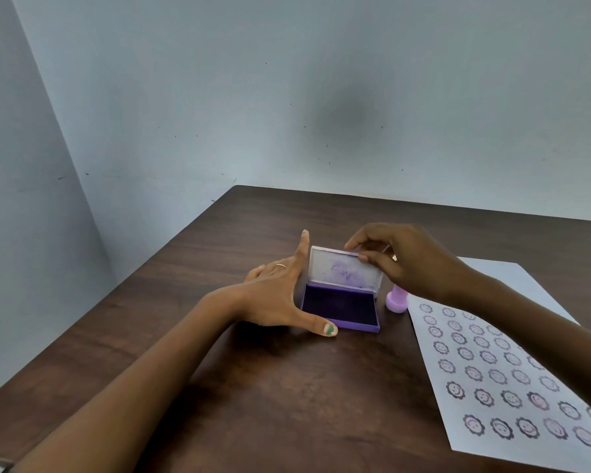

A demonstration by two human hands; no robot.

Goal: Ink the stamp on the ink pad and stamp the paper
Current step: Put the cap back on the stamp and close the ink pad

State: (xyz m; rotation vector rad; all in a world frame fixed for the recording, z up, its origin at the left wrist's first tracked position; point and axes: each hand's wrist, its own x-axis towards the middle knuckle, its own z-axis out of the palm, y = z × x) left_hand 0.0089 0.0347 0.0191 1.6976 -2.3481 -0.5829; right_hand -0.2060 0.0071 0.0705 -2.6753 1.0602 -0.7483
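Two bare hands frame a small rectangular purple ink pad (340, 310) on a dark wood-grain table (253, 387). The left hand (277, 295) lies spread flat against the box's left side, fingers straight, thumb tip touching the near left corner, gripping nothing. The right hand (400, 257) pinches the far edge of the hinged lid (345, 269), which stands upright; its pale inner face is smudged violet. The velvety dark pad lies exposed. A lilac round plastic stamp (397, 301) stands just right of the box, untouched. Farther right lies white paper (526, 291) covered with rows of scalloped smiley prints.
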